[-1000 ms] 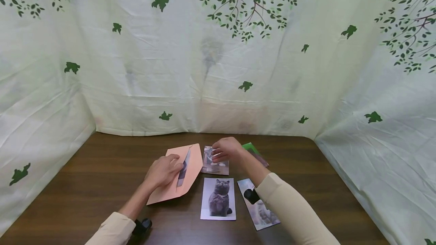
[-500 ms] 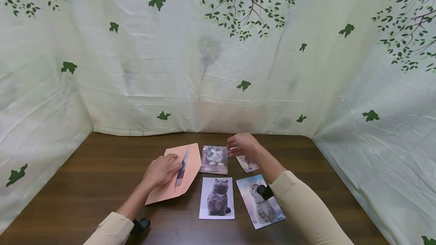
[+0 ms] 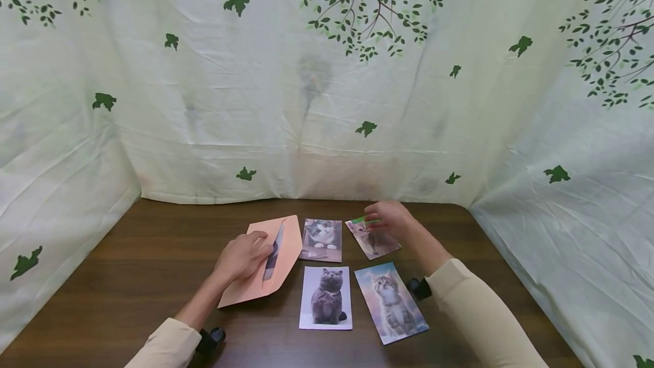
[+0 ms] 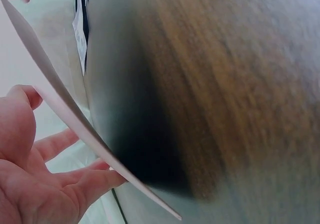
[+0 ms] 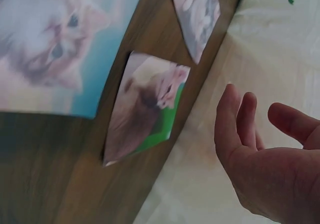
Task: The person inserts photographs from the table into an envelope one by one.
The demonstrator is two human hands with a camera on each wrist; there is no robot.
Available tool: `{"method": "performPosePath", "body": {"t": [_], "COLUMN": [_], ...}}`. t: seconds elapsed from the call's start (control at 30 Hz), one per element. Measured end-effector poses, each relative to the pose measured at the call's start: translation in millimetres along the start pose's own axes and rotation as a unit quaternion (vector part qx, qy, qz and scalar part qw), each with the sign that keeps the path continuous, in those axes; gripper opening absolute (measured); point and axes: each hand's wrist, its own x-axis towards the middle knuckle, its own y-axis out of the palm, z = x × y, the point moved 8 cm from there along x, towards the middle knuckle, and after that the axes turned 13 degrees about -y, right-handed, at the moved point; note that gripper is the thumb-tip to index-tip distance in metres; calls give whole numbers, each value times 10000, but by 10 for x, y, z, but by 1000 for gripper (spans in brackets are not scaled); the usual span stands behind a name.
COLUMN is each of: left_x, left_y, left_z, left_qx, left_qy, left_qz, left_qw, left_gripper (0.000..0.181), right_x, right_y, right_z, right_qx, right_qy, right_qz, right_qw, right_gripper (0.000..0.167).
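Observation:
My left hand (image 3: 244, 257) grips a peach envelope (image 3: 291, 237) by its left side, tilted up from the table. A printed picture (image 3: 272, 266) shows through the envelope's slit; most of it is hidden. In the left wrist view the envelope (image 4: 62, 99) is seen edge-on, fingers against it. My right hand (image 3: 395, 223) hovers above a kitten photo with a green corner (image 3: 375, 246), partly covering it in the head view. The right wrist view has that hand (image 5: 270, 159) holding nothing, fingers loosely bent, apart from the kitten photo (image 5: 142, 109).
Three other cat photos lie on the brown table (image 3: 168, 254): a grey-and-white kitten (image 3: 321, 240), a seated grey cat (image 3: 327, 300) and a tabby on pastel (image 3: 392, 302). A white curtain (image 3: 204, 101) with printed leaves surrounds the table's back and sides.
My right hand has moved right, from over the grey-and-white kitten photo to the green-cornered one. That uncovers the tabby photo. The left hand and envelope stay in place.

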Motion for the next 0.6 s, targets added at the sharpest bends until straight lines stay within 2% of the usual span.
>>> {"method": "performPosePath", "body": {"t": [0.27,0.6], "left_x": [7,-15], "left_y": [-10,-17], "left_z": [-17,-29], "left_qx": [20,27], "left_qy": [-7,45], "left_qz": [19,-17], "left_qw": [10000,10000], "left_gripper": [50,48], "right_x": [-44,-195], "right_y": [-282,-481], "right_z": [-171,-349], "right_qx": [30,-445], "right_qy": [199,174], "right_qz": [-47,389], "right_qw": [9998,9981], "right_gripper": [38,44]}}
